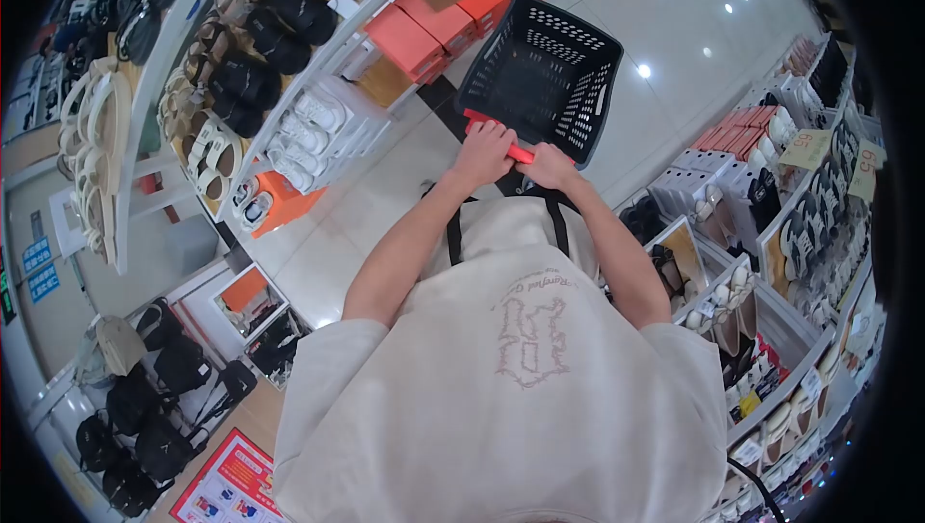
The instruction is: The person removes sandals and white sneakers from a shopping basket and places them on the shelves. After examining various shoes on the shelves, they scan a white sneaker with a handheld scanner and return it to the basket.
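Note:
A black plastic shopping basket [528, 51] with slotted walls is held out in front of me over the floor. Its red handle [520, 154] crosses the near end. My left hand [485, 150] is closed around the handle's left part. Just to the right, my right hand [546, 165] is wrapped around the same handle. Some of the fingers of both hands are hidden from above. Below the hands is the beige shirt [501, 379] on my body, and dark straps show near its top.
At the left, shelves carry sandals [273, 41], white shoes [306, 133] and orange shoe boxes [419, 27]. Black bags [159, 393] hang at lower left. Racks of shoes [814, 224] line the right side. Shiny floor tiles [665, 32] stretch beyond the basket.

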`<action>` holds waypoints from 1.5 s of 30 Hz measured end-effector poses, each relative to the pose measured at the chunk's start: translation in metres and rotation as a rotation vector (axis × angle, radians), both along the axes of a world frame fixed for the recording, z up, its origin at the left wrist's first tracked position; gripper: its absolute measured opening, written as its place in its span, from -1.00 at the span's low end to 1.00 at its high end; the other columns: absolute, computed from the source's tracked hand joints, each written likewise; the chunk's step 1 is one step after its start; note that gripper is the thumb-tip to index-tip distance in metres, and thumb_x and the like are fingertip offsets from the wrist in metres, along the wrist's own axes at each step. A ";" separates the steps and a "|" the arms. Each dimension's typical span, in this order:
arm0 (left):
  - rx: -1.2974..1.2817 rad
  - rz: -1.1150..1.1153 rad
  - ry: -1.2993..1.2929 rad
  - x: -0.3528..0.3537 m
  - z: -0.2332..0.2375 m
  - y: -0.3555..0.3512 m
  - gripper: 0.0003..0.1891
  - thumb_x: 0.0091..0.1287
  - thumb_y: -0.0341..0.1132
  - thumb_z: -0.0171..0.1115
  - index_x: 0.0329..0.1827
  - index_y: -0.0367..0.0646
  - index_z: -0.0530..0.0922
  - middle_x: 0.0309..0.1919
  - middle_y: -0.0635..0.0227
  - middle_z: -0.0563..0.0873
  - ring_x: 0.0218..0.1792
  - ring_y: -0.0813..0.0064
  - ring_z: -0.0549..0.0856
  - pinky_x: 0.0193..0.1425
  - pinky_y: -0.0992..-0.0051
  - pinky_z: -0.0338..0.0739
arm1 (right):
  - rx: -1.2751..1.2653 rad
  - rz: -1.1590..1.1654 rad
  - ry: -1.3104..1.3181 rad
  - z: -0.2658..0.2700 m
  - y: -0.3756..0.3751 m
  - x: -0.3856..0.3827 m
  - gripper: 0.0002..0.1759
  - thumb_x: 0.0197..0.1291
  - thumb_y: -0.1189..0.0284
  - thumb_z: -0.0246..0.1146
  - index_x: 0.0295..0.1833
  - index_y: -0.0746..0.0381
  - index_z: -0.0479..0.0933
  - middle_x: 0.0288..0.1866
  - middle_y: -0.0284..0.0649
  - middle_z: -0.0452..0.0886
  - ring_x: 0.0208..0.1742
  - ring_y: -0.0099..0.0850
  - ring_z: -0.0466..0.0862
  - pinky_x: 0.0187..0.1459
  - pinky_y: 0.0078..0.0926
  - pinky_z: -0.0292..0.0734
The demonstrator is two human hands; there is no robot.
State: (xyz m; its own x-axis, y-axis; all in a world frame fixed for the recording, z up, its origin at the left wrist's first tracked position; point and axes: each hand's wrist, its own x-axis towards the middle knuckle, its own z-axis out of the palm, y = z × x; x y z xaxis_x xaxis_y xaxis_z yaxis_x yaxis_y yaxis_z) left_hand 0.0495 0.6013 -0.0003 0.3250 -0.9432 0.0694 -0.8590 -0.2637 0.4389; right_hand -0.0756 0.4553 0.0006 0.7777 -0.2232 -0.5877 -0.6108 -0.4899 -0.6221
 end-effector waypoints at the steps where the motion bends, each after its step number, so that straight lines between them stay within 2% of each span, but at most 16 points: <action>1: -0.003 -0.053 0.009 0.002 -0.007 0.009 -0.78 0.09 -0.30 0.38 -0.21 -0.07 0.59 -0.25 0.29 0.68 -0.06 0.23 0.65 0.16 0.21 0.43 | 0.030 -0.005 -0.002 0.000 0.010 -0.003 -0.64 0.10 0.20 0.34 -0.17 0.28 0.73 -0.25 0.17 0.73 -0.18 0.10 0.75 -0.03 -0.07 0.63; 2: -0.006 -0.107 0.018 0.005 -0.014 0.019 -0.78 0.09 -0.26 0.39 -0.22 -0.07 0.60 -0.29 0.29 0.70 -0.11 0.22 0.68 0.06 0.23 0.43 | 0.027 -0.013 -0.003 -0.001 0.020 -0.006 -0.64 0.10 0.20 0.34 -0.17 0.28 0.73 -0.25 0.17 0.73 -0.18 0.10 0.75 -0.03 -0.07 0.63; 6: 0.042 -0.234 0.059 0.019 -0.018 0.062 -0.74 0.09 -0.18 0.40 -0.26 -0.10 0.59 -0.42 0.27 0.72 -0.29 0.15 0.74 -0.02 0.18 0.48 | 0.045 0.018 -0.099 -0.024 0.062 -0.013 -0.67 0.06 0.27 0.36 -0.25 0.36 0.67 -0.37 0.14 0.69 -0.32 0.06 0.69 -0.13 -0.10 0.60; 8: 0.039 -0.266 0.069 0.027 -0.021 0.086 -0.74 0.10 -0.18 0.40 -0.26 -0.11 0.59 -0.41 0.25 0.73 -0.28 0.14 0.74 -0.03 0.17 0.49 | 0.028 0.001 -0.086 -0.020 0.093 -0.003 -0.68 0.06 0.29 0.36 -0.28 0.38 0.65 -0.41 0.14 0.67 -0.35 0.05 0.67 -0.14 -0.10 0.59; 10: 0.029 -0.284 0.094 0.034 -0.020 0.113 -0.73 0.13 -0.20 0.40 -0.24 -0.17 0.61 -0.37 0.21 0.76 -0.24 0.12 0.76 -0.04 0.14 0.53 | 0.021 -0.006 0.045 0.010 0.119 0.008 -0.64 0.06 0.21 0.39 -0.23 0.32 0.74 -0.30 0.14 0.74 -0.22 0.10 0.75 -0.07 -0.07 0.64; 18: 0.135 -0.341 0.160 0.061 -0.013 0.242 -0.75 0.20 -0.24 0.39 -0.16 -0.20 0.64 -0.32 0.14 0.78 -0.19 0.07 0.78 0.08 0.12 0.56 | -0.023 0.001 -0.007 0.007 0.250 0.028 -0.72 0.06 0.32 0.37 -0.27 0.35 0.64 -0.30 0.17 0.67 -0.19 0.11 0.69 -0.08 -0.10 0.61; 20: 0.150 -0.349 0.159 0.065 -0.009 0.268 -0.74 0.21 -0.24 0.39 -0.14 -0.20 0.64 -0.31 0.13 0.78 -0.19 0.06 0.78 0.11 0.11 0.56 | -0.001 0.037 0.090 0.017 0.276 0.038 -0.67 0.11 0.20 0.35 -0.23 0.27 0.73 -0.24 0.09 0.76 -0.14 0.09 0.74 -0.02 -0.05 0.65; 23: 0.171 -0.359 0.130 0.070 -0.006 0.302 -0.73 0.21 -0.24 0.39 -0.12 -0.21 0.64 -0.29 0.14 0.78 -0.19 0.04 0.78 0.14 0.08 0.56 | 0.035 0.012 0.079 0.011 0.311 0.039 -0.66 0.10 0.20 0.37 -0.22 0.28 0.73 -0.22 0.09 0.76 -0.12 0.08 0.74 0.02 -0.06 0.64; 25: 0.203 -0.404 0.071 0.075 -0.005 0.323 -0.66 0.20 -0.21 0.39 -0.04 -0.23 0.68 -0.27 0.16 0.79 -0.14 0.14 0.79 0.14 0.16 0.53 | 0.060 0.007 0.096 0.010 0.335 0.041 -0.66 0.10 0.19 0.38 -0.17 0.24 0.74 -0.20 0.09 0.76 -0.10 0.07 0.74 0.03 -0.07 0.64; 29: 0.285 -0.355 0.150 0.094 -0.004 0.363 -0.72 0.24 -0.23 0.37 -0.06 -0.15 0.63 -0.18 0.18 0.76 -0.03 0.10 0.74 0.26 0.11 0.48 | 0.132 -0.101 0.027 0.007 0.383 0.054 -0.71 0.11 0.26 0.42 -0.13 0.22 0.72 -0.25 0.07 0.75 -0.15 0.07 0.74 -0.04 -0.12 0.64; 33: 0.120 -0.401 0.471 0.144 0.026 0.392 -0.70 0.29 -0.24 0.36 0.03 -0.14 0.62 0.05 0.16 0.65 0.16 0.20 0.61 0.35 0.14 0.44 | 0.073 -0.045 0.099 0.006 0.408 0.068 -0.66 0.16 0.13 0.39 -0.11 0.15 0.75 -0.23 0.05 0.77 -0.12 0.07 0.76 0.01 -0.02 0.65; 35: -0.196 -0.040 0.813 0.170 0.021 0.402 -0.65 0.33 -0.28 0.38 0.13 -0.17 0.61 0.08 0.21 0.64 0.20 0.23 0.60 0.39 0.19 0.43 | 0.096 -0.026 0.132 0.021 0.409 0.070 -0.67 0.17 0.13 0.40 -0.16 0.17 0.73 -0.29 0.04 0.77 -0.16 0.08 0.75 -0.01 -0.02 0.65; 37: -0.200 0.410 0.811 0.207 -0.026 0.413 -0.60 0.35 -0.37 0.39 0.23 -0.19 0.56 0.19 0.19 0.61 0.28 0.19 0.58 0.41 0.28 0.41 | 0.066 -0.028 0.128 0.023 0.415 0.064 -0.67 0.18 0.12 0.41 -0.19 0.17 0.71 -0.33 0.02 0.76 -0.19 0.07 0.75 -0.06 -0.01 0.65; 39: -0.104 0.750 0.736 0.257 -0.085 0.416 -0.40 0.30 -0.24 0.48 0.31 -0.33 0.47 0.30 0.01 0.54 0.34 0.10 0.55 0.47 0.26 0.38 | 0.034 -0.039 0.090 0.016 0.418 0.059 -0.67 0.18 0.12 0.42 -0.18 0.17 0.70 -0.35 0.00 0.75 -0.23 0.07 0.75 -0.10 0.00 0.66; 41: -0.023 0.956 0.583 0.310 -0.183 0.424 -0.10 0.13 -0.08 0.62 0.36 -0.48 0.33 0.35 -0.20 0.46 0.38 -0.04 0.50 0.53 0.20 0.34 | 0.013 -0.052 0.090 0.019 0.420 0.062 -0.68 0.17 0.12 0.43 -0.18 0.15 0.69 -0.38 0.00 0.75 -0.25 0.07 0.75 -0.12 0.00 0.66; 45: 0.042 1.137 0.514 0.366 -0.237 0.392 0.15 -0.02 0.05 0.70 0.43 -0.52 0.18 0.40 -0.32 0.38 0.44 -0.13 0.45 0.57 0.12 0.34 | 0.001 -0.093 0.069 0.012 0.425 0.058 -0.71 0.17 0.14 0.44 -0.16 0.11 0.68 -0.42 -0.05 0.74 -0.29 0.03 0.76 -0.17 -0.04 0.66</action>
State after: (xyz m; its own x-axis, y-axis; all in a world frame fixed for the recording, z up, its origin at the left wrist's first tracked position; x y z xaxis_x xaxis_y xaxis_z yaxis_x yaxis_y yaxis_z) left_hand 0.4150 0.9936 -0.2372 0.9374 -0.1089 -0.3309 0.1332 -0.7658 0.6292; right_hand -0.0176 0.8802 0.0127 0.7115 -0.2924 -0.6390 -0.6948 -0.4287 -0.5775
